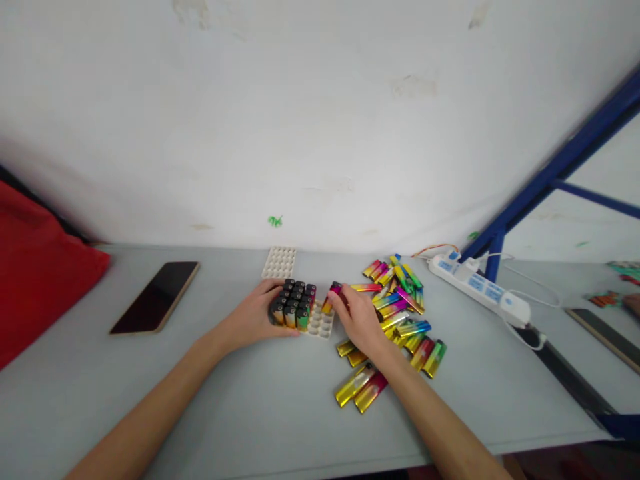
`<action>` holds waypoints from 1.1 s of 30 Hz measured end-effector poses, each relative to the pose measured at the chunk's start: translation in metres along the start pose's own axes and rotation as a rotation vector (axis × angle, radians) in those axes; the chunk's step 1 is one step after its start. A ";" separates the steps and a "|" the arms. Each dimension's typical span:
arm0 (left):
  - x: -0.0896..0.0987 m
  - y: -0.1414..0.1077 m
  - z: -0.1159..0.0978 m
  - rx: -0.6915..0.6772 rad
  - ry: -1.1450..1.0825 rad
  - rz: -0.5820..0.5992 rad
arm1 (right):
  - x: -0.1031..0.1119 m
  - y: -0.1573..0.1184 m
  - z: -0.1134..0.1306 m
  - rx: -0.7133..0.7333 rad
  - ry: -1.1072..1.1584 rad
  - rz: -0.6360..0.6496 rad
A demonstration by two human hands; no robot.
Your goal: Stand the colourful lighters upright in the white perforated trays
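Several shiny, gradient-coloured cases with black tops [297, 297], which look like lighter cases, stand upright in tight rows on a white dimpled tray [319, 325]. My left hand [255, 313] is wrapped round the left side of this block, thumb at the front and fingers behind. At the tray's right end, my right hand [357, 317] pinches a single red-and-yellow lighter case [329, 301], held slightly tilted above the bare dimples. Whether its lower end touches the tray I cannot tell. Beside and beneath my right forearm lies a loose pile of lighter cases [395, 312] in yellow, pink, blue and green.
Behind the block, a second white dimpled tray [279, 262] lies near the wall. A phone [156, 298] rests at the left, by a red cloth [40, 267]. On the right are a white power strip [480, 288] with cables and a blue metal frame [545, 170]. Another person's hand [632, 305] shows at the right edge.
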State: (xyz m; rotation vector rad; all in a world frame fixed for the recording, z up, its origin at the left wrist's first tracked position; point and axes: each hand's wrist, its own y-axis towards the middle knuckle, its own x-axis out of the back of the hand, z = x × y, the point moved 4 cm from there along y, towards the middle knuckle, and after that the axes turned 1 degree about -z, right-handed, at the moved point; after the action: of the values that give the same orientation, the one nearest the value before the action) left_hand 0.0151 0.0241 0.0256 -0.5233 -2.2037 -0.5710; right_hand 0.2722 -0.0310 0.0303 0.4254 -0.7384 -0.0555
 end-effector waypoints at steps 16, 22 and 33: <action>-0.001 0.001 0.000 -0.006 -0.004 -0.009 | -0.010 0.005 -0.003 0.117 -0.061 0.083; 0.000 0.001 -0.001 -0.030 -0.015 -0.008 | -0.012 0.010 -0.001 0.129 -0.075 0.153; 0.002 0.001 -0.002 -0.012 0.015 0.002 | 0.033 0.014 0.005 0.121 -0.020 0.169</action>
State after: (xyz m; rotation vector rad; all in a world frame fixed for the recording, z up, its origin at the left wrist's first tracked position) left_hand 0.0160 0.0243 0.0285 -0.5261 -2.1863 -0.5859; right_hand 0.2920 -0.0262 0.0603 0.4768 -0.7980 0.1445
